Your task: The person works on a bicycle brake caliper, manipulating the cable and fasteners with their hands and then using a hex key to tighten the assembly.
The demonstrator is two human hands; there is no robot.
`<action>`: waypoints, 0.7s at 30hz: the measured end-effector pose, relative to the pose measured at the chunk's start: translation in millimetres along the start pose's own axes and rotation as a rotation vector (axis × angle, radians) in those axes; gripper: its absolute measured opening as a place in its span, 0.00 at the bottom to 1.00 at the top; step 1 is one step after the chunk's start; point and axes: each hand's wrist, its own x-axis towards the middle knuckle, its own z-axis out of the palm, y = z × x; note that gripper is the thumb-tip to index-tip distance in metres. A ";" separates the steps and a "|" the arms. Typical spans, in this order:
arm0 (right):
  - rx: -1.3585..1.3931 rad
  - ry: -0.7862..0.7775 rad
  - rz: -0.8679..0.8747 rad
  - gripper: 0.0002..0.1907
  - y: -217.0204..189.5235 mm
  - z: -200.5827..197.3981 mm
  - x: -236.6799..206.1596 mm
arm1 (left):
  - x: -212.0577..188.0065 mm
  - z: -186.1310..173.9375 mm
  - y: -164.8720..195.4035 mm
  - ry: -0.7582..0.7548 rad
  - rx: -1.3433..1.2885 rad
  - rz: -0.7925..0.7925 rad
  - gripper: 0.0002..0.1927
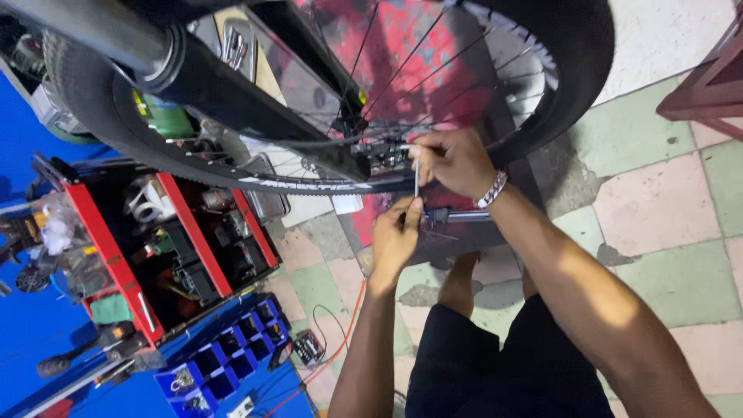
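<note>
You stand on a worn floor of pale green and pink square tiles [658, 209], and everything here sits around the black spoked bicycle wheel with its thick rubber tyre [573, 70]. Nearest you, below the wheel's hub, your left hand [395, 236] is closed in a pinch on the lower end of a thin, straight silver metal tool [416, 179] that stands upright toward the hub. Just above it, your right hand [453, 161], with a silver chain bracelet [492, 190] at the wrist, is curled shut around the tool's upper end, right against the dark hub parts [379, 155]. Which kind of tool it is I cannot tell. It looks light, stiff and smooth, so it will likely slip in the fingers; a hold low on the shaft, as you have it, seems soundest. The thin wire spokes beside it look easy to bend. Left of the wheel lies an open red and black toolbox [116, 263] crammed with parts, and below that a blue compartment tray [224, 348]. Beyond the wheel's far rim, a dark red wooden stool [708, 85] stands.
</note>
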 end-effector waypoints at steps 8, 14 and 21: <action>-0.171 -0.024 -0.110 0.10 -0.2 -0.8 2.4 | 5.9 4.3 11.5 0.052 -0.024 0.069 0.14; 0.117 -0.191 0.227 0.15 2.2 -9.3 17.9 | -22.0 -2.0 38.9 0.063 -0.152 -0.079 0.12; 0.323 -0.194 0.624 0.17 8.1 -7.3 29.3 | -22.9 -18.8 80.8 -0.055 -0.506 -0.242 0.13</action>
